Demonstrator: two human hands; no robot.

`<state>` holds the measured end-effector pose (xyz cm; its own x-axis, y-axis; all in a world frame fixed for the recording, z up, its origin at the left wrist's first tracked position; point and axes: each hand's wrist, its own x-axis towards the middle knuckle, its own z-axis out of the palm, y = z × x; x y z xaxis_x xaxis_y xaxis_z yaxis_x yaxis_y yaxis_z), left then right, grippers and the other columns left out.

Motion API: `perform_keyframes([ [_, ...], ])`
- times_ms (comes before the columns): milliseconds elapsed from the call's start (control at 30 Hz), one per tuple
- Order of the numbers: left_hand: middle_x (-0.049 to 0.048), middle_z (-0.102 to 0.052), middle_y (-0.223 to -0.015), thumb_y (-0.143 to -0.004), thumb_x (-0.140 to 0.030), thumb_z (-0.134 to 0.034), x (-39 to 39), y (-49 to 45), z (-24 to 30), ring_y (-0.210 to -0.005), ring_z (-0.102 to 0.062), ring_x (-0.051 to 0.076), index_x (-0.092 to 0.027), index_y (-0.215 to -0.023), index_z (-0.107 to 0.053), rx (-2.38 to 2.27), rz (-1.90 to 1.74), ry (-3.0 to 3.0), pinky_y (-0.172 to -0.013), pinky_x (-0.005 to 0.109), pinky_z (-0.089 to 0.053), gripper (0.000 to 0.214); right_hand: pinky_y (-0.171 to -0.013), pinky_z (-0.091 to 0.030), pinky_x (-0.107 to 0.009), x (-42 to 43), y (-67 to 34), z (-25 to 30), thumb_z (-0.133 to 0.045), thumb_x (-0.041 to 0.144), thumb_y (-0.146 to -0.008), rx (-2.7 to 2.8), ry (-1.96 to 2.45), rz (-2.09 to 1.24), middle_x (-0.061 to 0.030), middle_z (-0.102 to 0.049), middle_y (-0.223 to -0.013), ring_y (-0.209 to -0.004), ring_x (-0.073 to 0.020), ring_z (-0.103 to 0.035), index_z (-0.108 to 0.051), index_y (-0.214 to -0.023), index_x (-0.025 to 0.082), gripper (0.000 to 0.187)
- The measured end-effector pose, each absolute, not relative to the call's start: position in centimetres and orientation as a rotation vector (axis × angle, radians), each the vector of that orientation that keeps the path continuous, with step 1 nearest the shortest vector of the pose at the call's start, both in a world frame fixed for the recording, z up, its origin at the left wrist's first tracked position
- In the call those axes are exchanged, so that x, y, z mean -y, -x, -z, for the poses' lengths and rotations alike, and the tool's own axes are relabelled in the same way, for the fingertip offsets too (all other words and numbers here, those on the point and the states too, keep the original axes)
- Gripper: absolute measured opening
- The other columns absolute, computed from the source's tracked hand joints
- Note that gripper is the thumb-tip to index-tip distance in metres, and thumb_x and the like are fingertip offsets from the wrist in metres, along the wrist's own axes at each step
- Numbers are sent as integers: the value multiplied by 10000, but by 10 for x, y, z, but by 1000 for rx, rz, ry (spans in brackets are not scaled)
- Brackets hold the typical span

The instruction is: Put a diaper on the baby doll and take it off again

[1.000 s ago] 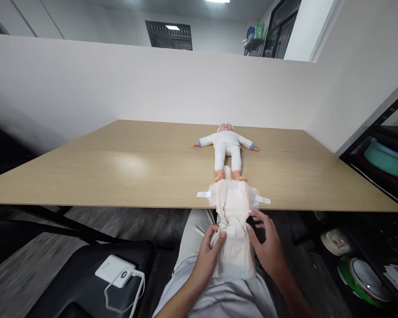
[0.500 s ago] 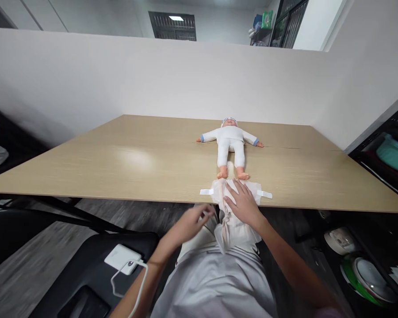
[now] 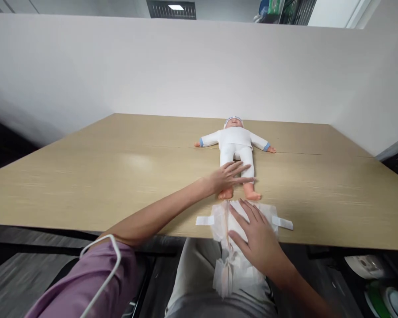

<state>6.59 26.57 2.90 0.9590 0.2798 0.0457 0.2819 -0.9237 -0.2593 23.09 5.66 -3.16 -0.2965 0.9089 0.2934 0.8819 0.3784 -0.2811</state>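
Observation:
On its back on the table lies a baby doll [image 3: 236,136] in white clothes with blue cuffs and a patterned headband, arms spread, feet toward me. My left hand [image 3: 230,175] is over the doll's lower legs, fingers spread; whether it touches them I cannot tell. Just below the doll's feet, an unfolded diaper [image 3: 220,221] lies at the table's front edge, its white tabs out to both sides and its lower part hanging over my lap. My right hand [image 3: 257,234] rests flat on the diaper with fingers apart, covering part of it.
The wooden table [image 3: 119,185] reaches back to a white wall [image 3: 172,70]. A white cable [image 3: 109,269] runs along my left sleeve. Below the table at the right are a white item [image 3: 365,266] and a green-rimmed round item [image 3: 376,296].
My left hand has moved up from beside the diaper to the doll's legs. My right hand stays on the diaper. The view has tilted down and come closer to the table.

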Motion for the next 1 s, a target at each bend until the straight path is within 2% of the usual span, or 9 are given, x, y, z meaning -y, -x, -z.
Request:
perform_keyframes([
  [133,116,-322,-1822,-773,-53,-776,-279,-68,-34,-1634,-380,374,-282,-1513,-598,137,97,2928,-1280,506,-363,795,-1316,-409,-590,-59,-232,29,-599,439,-1091,2285,1519,-139,-111,-408,-1776,-1661,-321,-354,-451,-1702,288,646],
  [233,124,-540,-1687,-871,-205,-774,-287,-72,-42,-1494,-522,380,-238,-1343,-700,-23,202,3020,-1222,530,-416,479,-1311,-420,-592,-64,-236,23,-601,424,-1091,2353,1498,-210,-95,-353,-1805,-1666,-319,-350,-406,-1724,297,674],
  [333,95,-726,-1466,-973,-270,-674,-293,-80,-51,-1380,-599,357,-273,-1266,-741,-71,253,3137,-1152,499,-461,300,-1312,-424,-585,-73,-242,17,-606,476,-1090,2405,1497,-294,-73,-317,-1818,-1672,-318,-342,-355,-1744,340,714],
  [433,96,-766,-1387,-1010,-280,-614,-301,-87,-70,-1321,-627,352,-295,-1286,-738,-68,351,3310,-1110,479,-484,304,-1333,-396,-580,-90,-247,16,-604,541,-1086,2421,1484,-350,-62,-303,-1821,-1687,-317,-308,-346,-1745,374,728],
  [500,104,-782,-1339,-1026,-317,-604,-308,-89,-90,-1243,-667,335,-273,-1305,-729,-61,551,3420,-1094,477,-499,309,-1350,-364,-588,-107,-249,17,-602,533,-1088,2420,1467,-355,-65,-297,-1823,-1690,-320,-300,-360,-1741,365,717],
  [667,102,-786,-1277,-984,-473,-746,-325,-85,-137,-1154,-726,275,-211,-1323,-718,230,1092,3515,-1016,402,-545,430,-1370,-312,-588,-173,-254,24,-579,522,-1104,2441,1458,-298,-102,-335,-1810,-1692,-311,-296,-426,-1715,288,671],
  [800,122,-786,-1279,-974,-493,-777,-332,-80,-149,-1201,-729,282,-183,-1325,-717,340,1312,3508,-1050,404,-545,472,-1360,-327,-583,-241,-261,19,-599,555,-1094,2429,1498,-206,-142,-424,-1764,-1660,-352,-353,-507,-1662,221,666],
  [900,124,-793,-1234,-965,-511,-789,-337,-77,-148,-1180,-736,288,-182,-1314,-729,318,1428,3456,-1051,415,-551,483,-1365,-320,-518,-291,-262,8,-603,526,-1096,2373,1421,-117,-115,-489,-1724,-1631,-334,-393,-541,-1627,205,623],
  [1000,119,-784,-1238,-984,-515,-770,-338,-75,-146,-1173,-741,283,-190,-1342,-715,312,1447,3461,-1053,420,-561,487,-1308,-414,-456,-332,-256,-3,-648,495,-1065,2193,1437,-87,-104,-579,-1653,-1576,-307,-481,-552,-1616,209,629],
])
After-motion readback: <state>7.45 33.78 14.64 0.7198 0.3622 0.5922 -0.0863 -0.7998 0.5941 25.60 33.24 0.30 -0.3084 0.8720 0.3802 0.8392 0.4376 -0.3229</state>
